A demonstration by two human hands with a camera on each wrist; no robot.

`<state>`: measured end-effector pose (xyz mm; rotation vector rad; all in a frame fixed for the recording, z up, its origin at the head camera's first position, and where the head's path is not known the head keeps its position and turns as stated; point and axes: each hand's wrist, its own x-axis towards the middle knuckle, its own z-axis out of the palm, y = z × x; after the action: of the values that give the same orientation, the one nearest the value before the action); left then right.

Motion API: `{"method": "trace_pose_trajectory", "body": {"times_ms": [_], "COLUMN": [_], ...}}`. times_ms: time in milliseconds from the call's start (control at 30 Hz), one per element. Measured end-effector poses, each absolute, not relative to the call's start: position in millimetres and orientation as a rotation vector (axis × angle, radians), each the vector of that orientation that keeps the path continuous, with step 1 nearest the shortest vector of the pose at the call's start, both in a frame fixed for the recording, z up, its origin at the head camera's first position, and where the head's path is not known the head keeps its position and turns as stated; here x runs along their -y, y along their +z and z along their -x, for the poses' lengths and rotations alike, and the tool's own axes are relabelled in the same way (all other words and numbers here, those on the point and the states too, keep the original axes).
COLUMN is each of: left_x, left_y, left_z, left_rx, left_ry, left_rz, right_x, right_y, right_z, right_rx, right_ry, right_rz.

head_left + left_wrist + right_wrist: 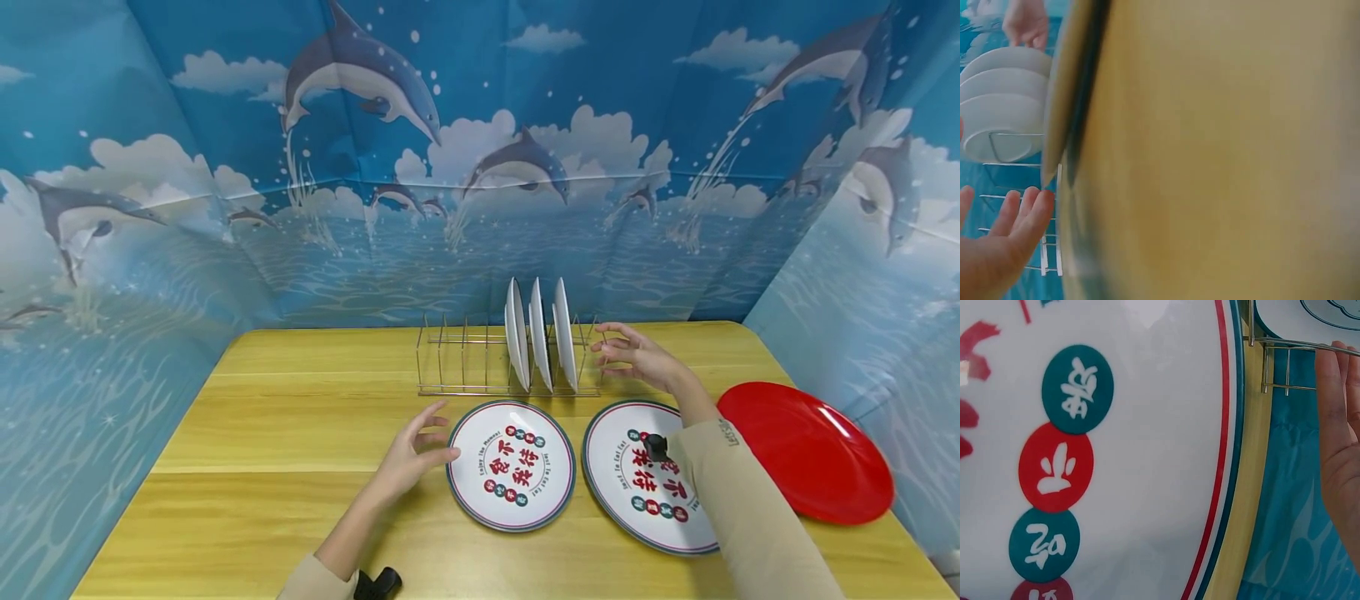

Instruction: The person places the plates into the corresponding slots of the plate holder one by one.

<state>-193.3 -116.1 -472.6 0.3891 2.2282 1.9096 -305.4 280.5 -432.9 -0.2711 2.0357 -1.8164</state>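
A wire dish rack (465, 390) stands at the back of the table with three white plates (564, 337) upright in its right half. My right hand (637, 357) is at the rack's right end, fingers loosely bent and their tips close to the end wire; the right wrist view shows the fingers (1332, 394) nearly straight. My left hand (411, 450) is beside a smaller printed plate (555, 467) lying flat, thumb right at its left rim and fingers spread. Under my right forearm lies a larger printed plate (607, 433), partly hidden by the sleeve.
A large red oval plate (810, 450) lies at the right, beyond my right sleeve. The left slots of the rack hold no plates. A dolphin-print cloth (495, 225) hangs behind and at both sides of the wooden table (285, 433).
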Motion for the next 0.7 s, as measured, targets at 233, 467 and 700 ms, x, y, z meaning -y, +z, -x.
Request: {"method": "trace_pose_trajectory", "body": {"times_ms": [233, 467, 700], "left_x": [119.8, 118.8, 114.5], "left_y": [-486.9, -490.1, -492.1], "left_z": [181.6, 175.6, 175.1], "left_rx": [-2.139, -1.825, -1.851], "left_ry": [1.898, 1.942, 1.874], "left_rz": [-0.281, -0.249, -0.244], "right_x": [-280.8, -280.6, -280.3], "right_y": [-433.0, -433.3, -433.1], "right_z": [305.3, 305.6, 305.3], "right_rx": [-2.042, -2.037, -2.038], "right_ry": [-1.811, -1.809, -1.811], "right_rz": [0.257, 0.258, 0.274]}}
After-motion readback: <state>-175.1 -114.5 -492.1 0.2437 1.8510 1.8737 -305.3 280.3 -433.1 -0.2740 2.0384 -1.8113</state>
